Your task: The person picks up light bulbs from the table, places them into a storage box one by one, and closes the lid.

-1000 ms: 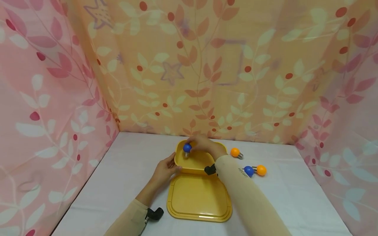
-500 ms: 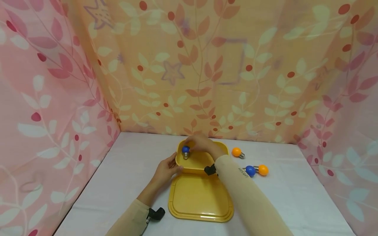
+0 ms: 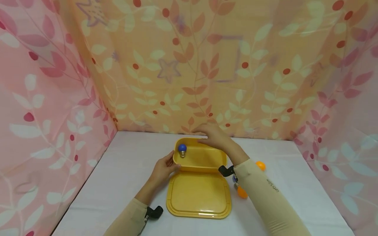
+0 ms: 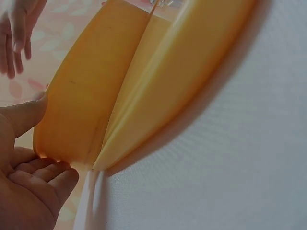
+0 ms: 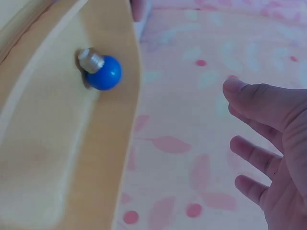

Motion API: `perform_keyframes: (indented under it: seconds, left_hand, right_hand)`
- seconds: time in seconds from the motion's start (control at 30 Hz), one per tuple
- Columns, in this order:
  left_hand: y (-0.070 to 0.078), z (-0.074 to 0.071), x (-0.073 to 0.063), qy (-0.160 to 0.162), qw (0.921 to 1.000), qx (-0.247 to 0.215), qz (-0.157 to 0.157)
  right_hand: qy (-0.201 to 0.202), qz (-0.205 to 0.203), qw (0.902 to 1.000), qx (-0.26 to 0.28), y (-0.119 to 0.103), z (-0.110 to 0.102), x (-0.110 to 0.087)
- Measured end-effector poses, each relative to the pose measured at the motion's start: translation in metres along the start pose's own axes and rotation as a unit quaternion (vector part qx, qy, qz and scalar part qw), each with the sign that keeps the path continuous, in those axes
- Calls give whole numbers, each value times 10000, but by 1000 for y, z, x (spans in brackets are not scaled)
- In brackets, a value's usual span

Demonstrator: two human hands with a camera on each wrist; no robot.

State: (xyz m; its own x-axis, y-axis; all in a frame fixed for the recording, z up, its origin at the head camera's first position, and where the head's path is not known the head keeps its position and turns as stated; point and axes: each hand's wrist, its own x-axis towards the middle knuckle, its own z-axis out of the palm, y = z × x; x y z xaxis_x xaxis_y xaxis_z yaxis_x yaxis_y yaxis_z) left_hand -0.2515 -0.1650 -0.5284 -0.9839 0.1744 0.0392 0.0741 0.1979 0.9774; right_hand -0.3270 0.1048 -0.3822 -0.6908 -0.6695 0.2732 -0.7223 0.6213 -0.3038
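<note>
With your left grip (image 3: 161, 168) pinching the yellow box (image 3: 203, 169) and your right grip (image 3: 217, 136) relaxed and empty, any tilt could roll the blue bulb (image 3: 182, 148) rightward inside.

Your head camera looks forward and down from the near side, above and well apart from the work; it covers the white cloth-covered counter (image 3: 133, 160) and the yellow-and-pink leaf-printed fabric backdrop (image 3: 177, 82). Your left wrist camera faces the outer wall of the yellow rounded-rectangular plastic box (image 3: 203, 169) at close range, strongly tilted, with your left fingers (image 4: 64, 184) at lower left. Your right wrist camera looks, also tilted, into that box from near, your right fingers (image 5: 253, 152) at its right edge. Head and right wrist views share the blue round bulb with metal base (image 3: 182, 148); both wrist views share the box and your right fingers.
</note>
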Motion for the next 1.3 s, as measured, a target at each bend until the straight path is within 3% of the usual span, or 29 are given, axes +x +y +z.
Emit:
perform_keyframes:
  seconds: [0.3, 0.53, 0.73, 0.97, 1.3]
  left_hand:
    - [1, -4, 0, 5, 10000, 80, 1]
    - [1, -3, 1, 5, 9999, 166, -39]
    - [3, -1, 2, -9, 9998, 193, 10]
    - [1, 1, 5, -26, 9999, 122, 27]
    - [0, 1, 2, 65, 9998, 180, -52]
  right_hand:
    - [387, 168, 9989, 193, -8, -25, -59]
    - [1053, 78, 9936, 398, -4, -27, -109]
    - [1384, 377, 9888, 413, 1, -21, -147]
    - [1616, 441, 9856, 228, 9, -15, -172]
    - [1344, 759, 9873, 376, 29, -13, -187]
